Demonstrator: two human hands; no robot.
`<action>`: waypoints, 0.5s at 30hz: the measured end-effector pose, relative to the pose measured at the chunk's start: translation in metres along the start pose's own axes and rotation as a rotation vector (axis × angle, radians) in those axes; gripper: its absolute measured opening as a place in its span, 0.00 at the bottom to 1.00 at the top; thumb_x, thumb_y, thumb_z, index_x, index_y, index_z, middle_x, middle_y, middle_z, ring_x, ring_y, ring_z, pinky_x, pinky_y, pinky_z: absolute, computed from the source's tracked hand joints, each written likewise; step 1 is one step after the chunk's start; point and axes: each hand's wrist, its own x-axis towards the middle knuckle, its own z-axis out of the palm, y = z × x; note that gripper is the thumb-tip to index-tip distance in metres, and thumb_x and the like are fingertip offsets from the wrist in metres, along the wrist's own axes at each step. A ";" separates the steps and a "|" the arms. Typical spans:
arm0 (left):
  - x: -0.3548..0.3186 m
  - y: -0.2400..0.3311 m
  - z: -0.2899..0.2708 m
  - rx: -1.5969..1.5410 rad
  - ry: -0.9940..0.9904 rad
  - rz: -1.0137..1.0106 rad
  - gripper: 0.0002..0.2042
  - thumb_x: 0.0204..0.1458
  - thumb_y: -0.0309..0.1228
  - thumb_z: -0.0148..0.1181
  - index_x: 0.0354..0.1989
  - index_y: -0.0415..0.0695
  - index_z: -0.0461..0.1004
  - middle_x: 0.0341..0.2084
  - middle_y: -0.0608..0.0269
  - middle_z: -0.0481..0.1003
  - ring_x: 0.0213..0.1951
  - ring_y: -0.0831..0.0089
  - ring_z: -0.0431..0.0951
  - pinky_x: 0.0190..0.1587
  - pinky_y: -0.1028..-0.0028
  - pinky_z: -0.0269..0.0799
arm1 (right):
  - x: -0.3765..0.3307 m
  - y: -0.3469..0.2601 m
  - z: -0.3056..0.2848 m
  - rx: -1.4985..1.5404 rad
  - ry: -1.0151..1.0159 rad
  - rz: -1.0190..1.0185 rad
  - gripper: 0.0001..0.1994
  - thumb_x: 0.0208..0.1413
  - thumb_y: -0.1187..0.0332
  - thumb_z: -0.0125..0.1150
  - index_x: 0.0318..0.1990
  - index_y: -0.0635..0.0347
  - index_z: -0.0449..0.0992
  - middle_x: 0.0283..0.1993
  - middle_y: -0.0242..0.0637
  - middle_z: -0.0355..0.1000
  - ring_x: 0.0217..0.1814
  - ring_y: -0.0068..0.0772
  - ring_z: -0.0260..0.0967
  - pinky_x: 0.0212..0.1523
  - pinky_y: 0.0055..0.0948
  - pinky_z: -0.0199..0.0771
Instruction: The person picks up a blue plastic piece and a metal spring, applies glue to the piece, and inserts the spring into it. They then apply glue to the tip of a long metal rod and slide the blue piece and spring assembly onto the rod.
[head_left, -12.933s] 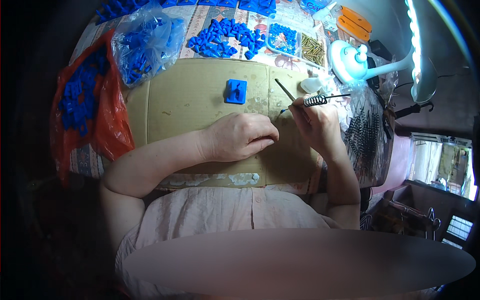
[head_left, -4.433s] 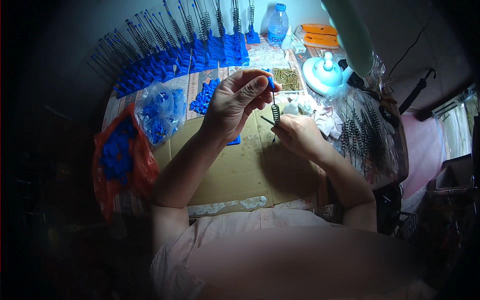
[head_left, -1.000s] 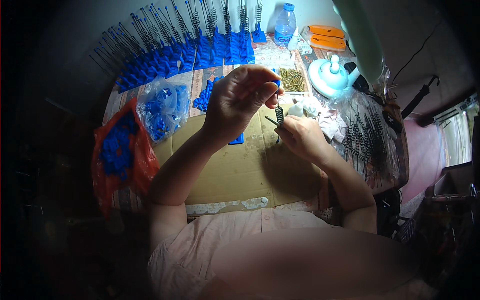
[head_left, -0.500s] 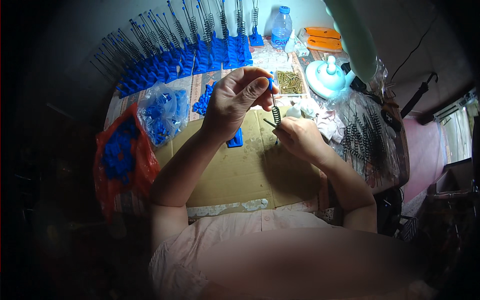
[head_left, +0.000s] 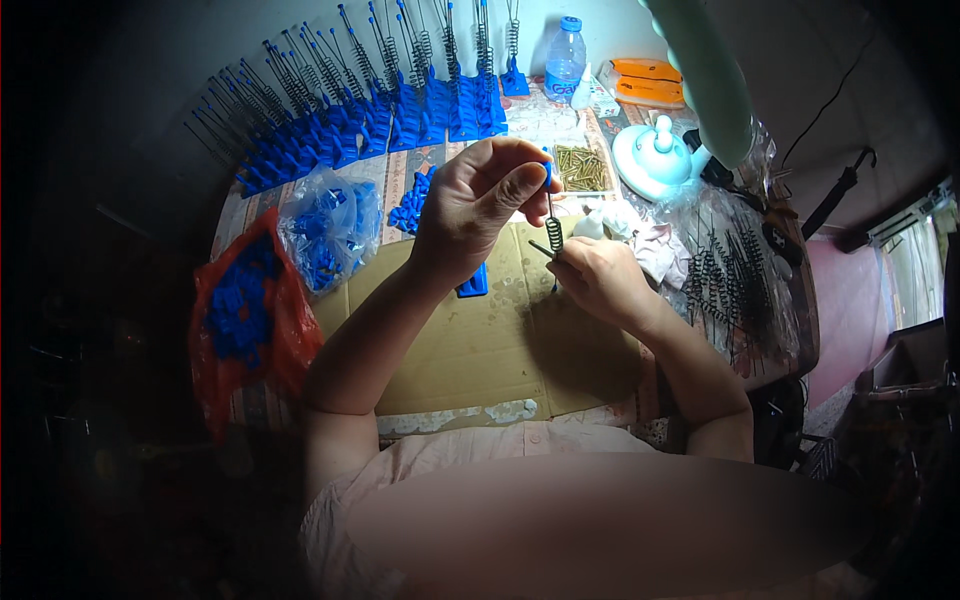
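Over the cardboard sheet, a black coil spring with a straight wire stem stands upright between my hands. At its top end, the thumb and fingers of my left hand pinch a small blue cap. My right hand is closed around the spring's lower end, and a short dark rod end sticks out to the left of those fingers. Partly behind my left wrist, a blue plastic base lies on the cardboard.
Rows of blue bases with upright springs fill the back left. Blue parts fill a clear bag and a red bag. Brass screws, a bottle and a lamp stand behind; loose springs lie right.
My hands keep nearly the same grip on the cap and spring. The whole view has shifted very slightly.
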 end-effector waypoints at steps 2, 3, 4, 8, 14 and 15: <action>-0.001 0.000 0.000 0.022 -0.005 0.021 0.13 0.58 0.33 0.60 0.45 0.37 0.72 0.33 0.56 0.78 0.29 0.76 0.76 0.35 0.74 0.75 | 0.000 0.000 0.000 0.001 0.000 -0.001 0.09 0.52 0.67 0.62 0.26 0.59 0.70 0.24 0.43 0.70 0.26 0.49 0.71 0.27 0.43 0.69; -0.001 0.000 0.000 0.031 -0.015 0.039 0.13 0.57 0.33 0.60 0.45 0.37 0.73 0.33 0.56 0.78 0.29 0.76 0.75 0.35 0.74 0.75 | 0.000 0.000 0.000 0.001 0.000 -0.002 0.09 0.52 0.67 0.62 0.26 0.59 0.70 0.24 0.43 0.70 0.26 0.49 0.71 0.27 0.43 0.69; -0.001 0.001 0.000 0.040 -0.025 0.056 0.13 0.57 0.33 0.60 0.45 0.37 0.73 0.33 0.56 0.78 0.29 0.76 0.75 0.35 0.74 0.75 | 0.000 0.000 0.000 0.002 -0.001 -0.002 0.09 0.52 0.67 0.62 0.26 0.59 0.70 0.24 0.43 0.70 0.26 0.49 0.71 0.27 0.43 0.69; -0.002 0.000 0.003 0.082 -0.047 0.142 0.13 0.57 0.32 0.60 0.45 0.36 0.72 0.33 0.55 0.78 0.30 0.76 0.75 0.36 0.74 0.75 | 0.000 0.001 0.000 -0.011 -0.004 0.002 0.09 0.52 0.67 0.62 0.26 0.59 0.70 0.24 0.43 0.69 0.26 0.49 0.70 0.27 0.43 0.69; -0.004 0.001 0.003 0.175 -0.026 0.175 0.12 0.57 0.30 0.60 0.45 0.36 0.72 0.33 0.55 0.78 0.30 0.77 0.75 0.36 0.74 0.75 | 0.000 0.001 0.001 -0.018 -0.009 0.002 0.09 0.53 0.67 0.62 0.26 0.59 0.70 0.23 0.43 0.69 0.26 0.49 0.70 0.26 0.44 0.69; -0.004 0.001 0.003 0.163 -0.032 0.159 0.11 0.57 0.29 0.60 0.45 0.36 0.72 0.33 0.56 0.78 0.31 0.77 0.75 0.37 0.75 0.74 | 0.000 0.001 0.001 -0.022 -0.012 0.001 0.08 0.53 0.67 0.61 0.27 0.59 0.70 0.23 0.43 0.69 0.26 0.50 0.70 0.26 0.44 0.68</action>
